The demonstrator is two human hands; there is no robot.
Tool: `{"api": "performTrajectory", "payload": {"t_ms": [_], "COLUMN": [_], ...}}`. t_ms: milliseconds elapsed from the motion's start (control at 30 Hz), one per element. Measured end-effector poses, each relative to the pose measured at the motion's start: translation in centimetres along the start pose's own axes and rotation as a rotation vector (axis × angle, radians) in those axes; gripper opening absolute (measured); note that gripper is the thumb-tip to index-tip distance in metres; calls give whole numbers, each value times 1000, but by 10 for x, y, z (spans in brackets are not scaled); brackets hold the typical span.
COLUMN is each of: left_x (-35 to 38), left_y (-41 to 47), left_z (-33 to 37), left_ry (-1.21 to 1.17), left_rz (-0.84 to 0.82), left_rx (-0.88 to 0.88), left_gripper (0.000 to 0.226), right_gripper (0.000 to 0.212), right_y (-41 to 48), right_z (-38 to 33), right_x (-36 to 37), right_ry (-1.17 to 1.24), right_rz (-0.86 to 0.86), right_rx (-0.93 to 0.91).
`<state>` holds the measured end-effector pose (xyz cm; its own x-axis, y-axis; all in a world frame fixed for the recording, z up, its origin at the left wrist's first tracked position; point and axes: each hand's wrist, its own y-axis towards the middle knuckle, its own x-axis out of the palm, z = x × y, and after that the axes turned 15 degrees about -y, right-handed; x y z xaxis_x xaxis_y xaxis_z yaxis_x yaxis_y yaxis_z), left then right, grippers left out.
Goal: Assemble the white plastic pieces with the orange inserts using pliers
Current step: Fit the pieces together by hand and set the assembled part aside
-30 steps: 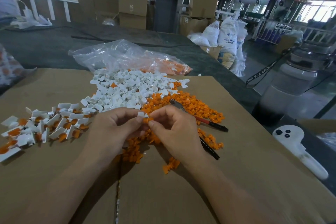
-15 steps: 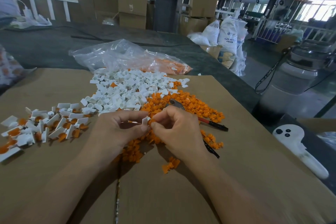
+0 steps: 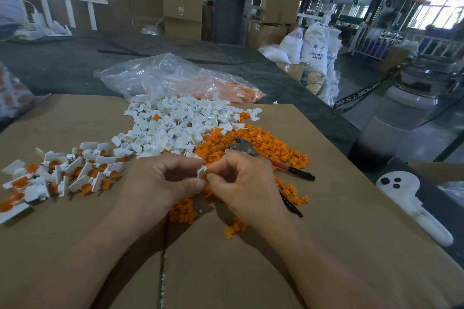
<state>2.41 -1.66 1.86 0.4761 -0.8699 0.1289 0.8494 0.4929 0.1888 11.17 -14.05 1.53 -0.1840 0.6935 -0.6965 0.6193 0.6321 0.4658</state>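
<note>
My left hand (image 3: 165, 178) and my right hand (image 3: 242, 183) meet over the cardboard, both pinching one small white plastic piece (image 3: 200, 172) with an orange insert (image 3: 206, 174) pressed against its right side. Behind them lies a heap of loose white pieces (image 3: 175, 123) and a spread of orange inserts (image 3: 266, 144). The pliers (image 3: 268, 160), with metal jaws and red and black handles, lie on the orange inserts behind my right hand, untouched. A group of white pieces joined with orange inserts (image 3: 62, 175) lies at the left.
A cardboard sheet (image 3: 326, 233) covers the table. A clear plastic bag (image 3: 173, 78) with white and orange parts lies behind the heaps. A white handheld controller (image 3: 411, 203) rests at the right edge. Boxes and sacks stand in the background.
Both hands have stayed together over the orange inserts; the white piece has turned between the fingertips, and the orange insert now sits against it.
</note>
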Motion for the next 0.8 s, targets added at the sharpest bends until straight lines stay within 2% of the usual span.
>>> {"api": "performTrajectory", "payload": {"t_ms": [100, 300, 433, 600, 800], "left_x": [0, 1, 1, -3, -4], "left_y": [0, 1, 1, 4, 6], "left_z": [1, 3, 0, 0, 1], "left_ry": [-9, -5, -28, -101, -191], "left_rz": [12, 9, 77, 133, 95], "left_rx": [11, 40, 55, -24, -141], "left_gripper": [28, 26, 22, 15, 22], "right_gripper": [24, 10, 14, 37, 27], "right_y": [1, 1, 1, 4, 3], "right_z": [4, 6, 6, 6, 8], "right_x": [-1, 2, 4, 4, 7], "right_ry": [128, 227, 232, 165, 172], "right_rz": [3, 24, 29, -4, 67], "right_rx": [45, -23, -34, -70, -168]}}
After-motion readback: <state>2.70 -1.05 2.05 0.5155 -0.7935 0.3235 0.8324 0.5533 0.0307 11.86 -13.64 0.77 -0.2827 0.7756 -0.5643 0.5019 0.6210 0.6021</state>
